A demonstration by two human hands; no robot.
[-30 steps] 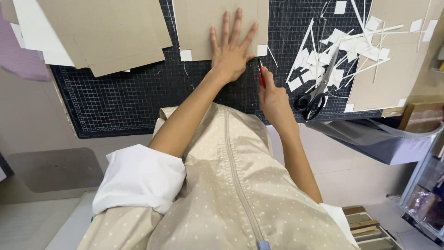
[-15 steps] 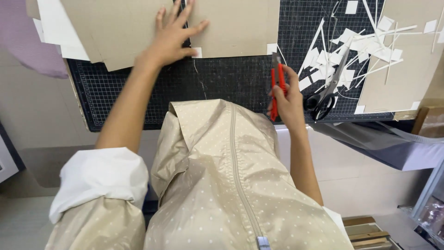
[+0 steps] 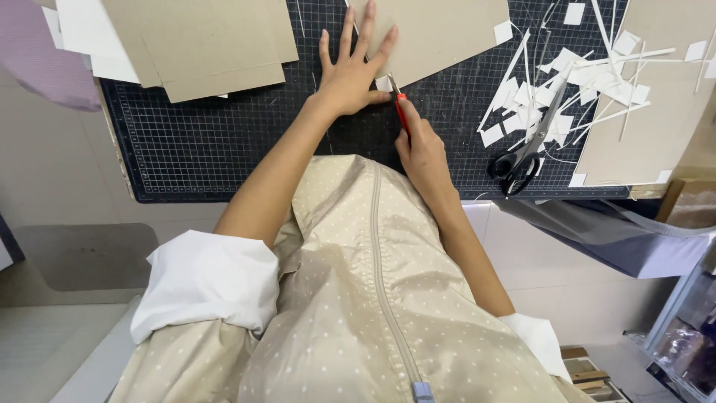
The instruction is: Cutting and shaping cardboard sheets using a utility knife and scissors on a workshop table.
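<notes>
Cardboard sheet (image 3: 440, 30) lies on the cutting mat (image 3: 224, 142), pinned flat by the spread left hand (image 3: 350, 71). Right hand (image 3: 424, 153) grips a red knife (image 3: 401, 112) at the sheet's near edge; cutting looks barely begun, though white offcuts (image 3: 537, 93) lie beside scissors (image 3: 522, 157).

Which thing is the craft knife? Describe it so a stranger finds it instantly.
Start at the black gridded cutting mat. At its middle the right hand grips a slim red knife, blade against the tan cardboard sheet. The black-handled scissors lie unheld.
</notes>
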